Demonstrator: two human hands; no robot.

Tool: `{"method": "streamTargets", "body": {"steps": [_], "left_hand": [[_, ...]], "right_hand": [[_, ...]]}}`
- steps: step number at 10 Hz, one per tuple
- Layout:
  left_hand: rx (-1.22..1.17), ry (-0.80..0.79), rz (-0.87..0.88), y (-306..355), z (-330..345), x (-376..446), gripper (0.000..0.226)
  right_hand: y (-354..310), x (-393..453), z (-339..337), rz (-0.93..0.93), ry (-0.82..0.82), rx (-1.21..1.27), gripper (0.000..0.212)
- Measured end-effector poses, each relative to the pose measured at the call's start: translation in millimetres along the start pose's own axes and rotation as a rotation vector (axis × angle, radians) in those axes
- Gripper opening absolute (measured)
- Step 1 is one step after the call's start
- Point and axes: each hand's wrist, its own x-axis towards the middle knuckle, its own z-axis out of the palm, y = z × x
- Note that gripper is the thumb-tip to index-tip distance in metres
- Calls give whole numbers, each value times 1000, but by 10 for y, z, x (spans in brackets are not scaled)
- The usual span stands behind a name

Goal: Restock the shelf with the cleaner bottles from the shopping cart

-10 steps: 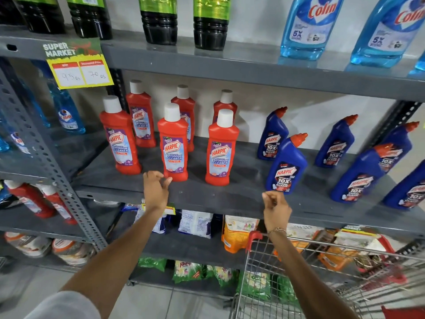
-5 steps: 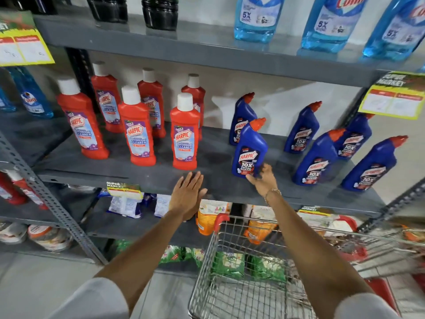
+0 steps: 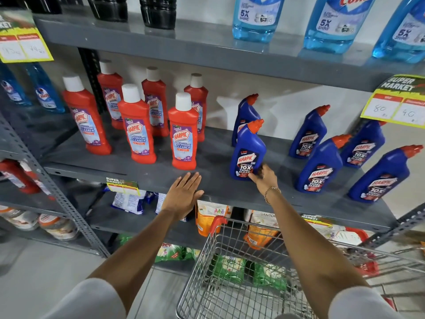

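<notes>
On the grey middle shelf [image 3: 213,180] stand several red Harpic bathroom cleaner bottles [image 3: 183,134] at the left and several blue Harpic bottles with orange caps [image 3: 318,166] at the right. My right hand [image 3: 264,178] touches the lower right side of the front-left blue bottle [image 3: 247,153], fingers against its label, not wrapped round it. My left hand [image 3: 184,194] lies flat, fingers spread, on the shelf's front edge below the nearest red bottle. The wire shopping cart [image 3: 230,284] is below my arms; the part of its basket that shows holds no bottle.
The top shelf carries blue Colin bottles [image 3: 255,17] and dark bottles [image 3: 157,10]. Yellow price tags [image 3: 395,102] hang from shelf edges. Packets and pouches [image 3: 207,217] fill the lower shelf behind the cart. A neighbouring rack [image 3: 27,162] stands at the left.
My view swung right. The left hand opened from a loose fist and settled flat on the shelf edge. The right hand reached up to the front blue bottle and stays against it.
</notes>
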Motion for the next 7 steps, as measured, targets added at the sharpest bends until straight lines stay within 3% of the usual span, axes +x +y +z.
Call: {"method": "streamTargets", "body": {"steps": [6, 7], "left_hand": [[31, -91, -38, 71, -96, -2, 59], [40, 6, -52, 132, -105, -90, 62]], "right_hand": [[-42, -120, -35, 38, -72, 32, 46], [29, -383, -28, 0, 111, -29, 43]]}}
